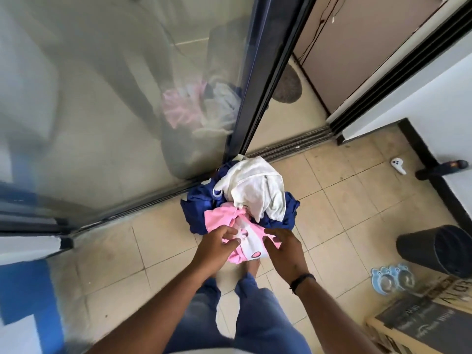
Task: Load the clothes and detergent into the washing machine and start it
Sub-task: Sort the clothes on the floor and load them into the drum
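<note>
A: How are the arms set?

B: Both reach forward and down from the bottom of the view. The left hand [217,245] has its fingers spread, tips on the pink garment [240,235]; whether they pinch the cloth, I cannot tell. The right hand [284,247] lies on the garment's right edge, fingers curled down onto the fabric, a dark band on its wrist.

A: And the clothes?

B: 1 pile of clothes [242,200] on the tiled floor [344,200], right in front of both hands and against the foot of the sliding glass door [115,98]. The white cloth [255,187] is on top at the far side, a dark blue garment [196,210] under it, the pink one nearest, between the 2 hands.

A: Anything else nearby?

B: A dark bin [434,249] at the right, a blue pet bowl [390,278] just beside it, and a small white object [398,166] near the wall.
</note>
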### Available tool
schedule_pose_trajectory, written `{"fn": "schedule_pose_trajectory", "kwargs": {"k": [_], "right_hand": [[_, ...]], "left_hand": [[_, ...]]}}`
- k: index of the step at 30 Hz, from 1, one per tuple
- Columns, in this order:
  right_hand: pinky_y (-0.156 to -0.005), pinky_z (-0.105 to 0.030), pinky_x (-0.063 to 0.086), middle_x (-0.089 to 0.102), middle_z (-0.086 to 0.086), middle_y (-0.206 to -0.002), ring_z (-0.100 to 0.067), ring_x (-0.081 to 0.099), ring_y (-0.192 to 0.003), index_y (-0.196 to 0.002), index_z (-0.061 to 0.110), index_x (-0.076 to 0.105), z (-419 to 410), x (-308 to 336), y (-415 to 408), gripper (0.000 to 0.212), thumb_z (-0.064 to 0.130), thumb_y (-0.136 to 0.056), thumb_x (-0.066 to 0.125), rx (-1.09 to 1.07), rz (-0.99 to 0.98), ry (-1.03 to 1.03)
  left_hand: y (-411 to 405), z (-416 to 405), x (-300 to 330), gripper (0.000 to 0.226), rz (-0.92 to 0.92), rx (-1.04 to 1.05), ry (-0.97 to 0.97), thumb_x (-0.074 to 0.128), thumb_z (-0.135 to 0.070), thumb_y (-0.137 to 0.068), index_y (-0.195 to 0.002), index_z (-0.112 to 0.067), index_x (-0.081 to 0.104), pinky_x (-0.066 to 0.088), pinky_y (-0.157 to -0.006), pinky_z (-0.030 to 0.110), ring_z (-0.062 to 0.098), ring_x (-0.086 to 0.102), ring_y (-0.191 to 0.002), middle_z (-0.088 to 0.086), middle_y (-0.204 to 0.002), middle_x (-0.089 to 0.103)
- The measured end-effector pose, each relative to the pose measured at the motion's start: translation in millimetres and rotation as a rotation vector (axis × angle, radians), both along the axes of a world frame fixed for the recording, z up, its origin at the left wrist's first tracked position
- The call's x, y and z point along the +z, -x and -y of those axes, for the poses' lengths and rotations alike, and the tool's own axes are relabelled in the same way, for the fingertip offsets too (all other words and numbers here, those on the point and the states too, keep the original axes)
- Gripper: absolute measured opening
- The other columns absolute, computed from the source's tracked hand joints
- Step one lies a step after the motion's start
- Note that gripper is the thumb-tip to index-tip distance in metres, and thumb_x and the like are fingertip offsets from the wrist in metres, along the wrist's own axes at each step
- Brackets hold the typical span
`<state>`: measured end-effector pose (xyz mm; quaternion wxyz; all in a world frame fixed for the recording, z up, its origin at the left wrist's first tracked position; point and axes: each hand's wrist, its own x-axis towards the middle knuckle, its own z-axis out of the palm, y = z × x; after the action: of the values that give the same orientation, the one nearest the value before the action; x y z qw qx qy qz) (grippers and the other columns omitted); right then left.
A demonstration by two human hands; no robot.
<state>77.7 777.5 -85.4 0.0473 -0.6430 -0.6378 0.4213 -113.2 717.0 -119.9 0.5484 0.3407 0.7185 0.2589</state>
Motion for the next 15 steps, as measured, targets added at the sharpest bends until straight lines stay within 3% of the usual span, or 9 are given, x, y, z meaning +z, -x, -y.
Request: {"fn": "schedule_pose_trajectory", "kwargs": {"k": [3,6,8,11,15], "right_hand": [[-0.077,-0.018,0.046,0.061,0.003,-0.115,-0.012,0.06,-0.096,-0.108,0.025,0.068,-19,-45,11,0.018,0.018,-0.092,0.065,-0.031,-0.051,0.025],[-0.091,-0.031,0.051,0.06,-0.001,-0.12,-0.017,0.062,-0.105,-0.114,0.02,0.068,-34,-113,17,0.023,0.019,-0.091,0.065,-0.033,-0.035,0.101],[-0.099,-0.038,0.049,0.058,-0.004,-0.126,-0.021,0.06,-0.113,-0.119,0.019,0.066,-38,-157,16,0.028,0.022,-0.091,0.065,-0.042,0.002,0.161],[-0.099,-0.034,0.047,0.056,-0.006,-0.133,-0.023,0.058,-0.116,-0.126,0.018,0.062,-45,-217,10,0.036,0.025,-0.091,0.064,-0.079,0.061,0.258],[-0.102,-0.034,0.047,0.055,-0.007,-0.138,-0.024,0.058,-0.119,-0.131,0.017,0.059,-55,-273,2,0.044,0.026,-0.089,0.064,-0.009,0.086,0.305]], "left_hand": [[-8,-15,-33,0.02,-0.003,0.012,0.037,0.069,-0.031,-0.09,-0.109,-0.027,0.069,0.05,-0.078,0.021,0.001,0.065,-0.091,-0.016,-0.104,0.068],[-18,-33,-84,0.019,0.005,0.006,0.106,0.068,-0.031,-0.09,-0.109,-0.026,0.068,0.05,-0.081,0.021,0.004,0.065,-0.094,-0.014,-0.106,0.068],[-25,-44,-119,0.017,-0.001,-0.015,0.15,0.068,-0.031,-0.091,-0.106,-0.025,0.067,0.049,-0.077,0.02,0.009,0.065,-0.095,-0.009,-0.107,0.069],[-35,-63,-173,0.02,-0.019,-0.041,0.213,0.068,-0.032,-0.092,-0.109,-0.022,0.067,0.044,-0.068,0.014,0.01,0.063,-0.093,-0.007,-0.108,0.069],[-44,-91,-229,0.021,-0.062,0.008,0.235,0.063,-0.024,-0.091,-0.112,-0.018,0.065,0.053,-0.072,0.027,0.016,0.067,-0.089,-0.003,-0.105,0.07]]}}
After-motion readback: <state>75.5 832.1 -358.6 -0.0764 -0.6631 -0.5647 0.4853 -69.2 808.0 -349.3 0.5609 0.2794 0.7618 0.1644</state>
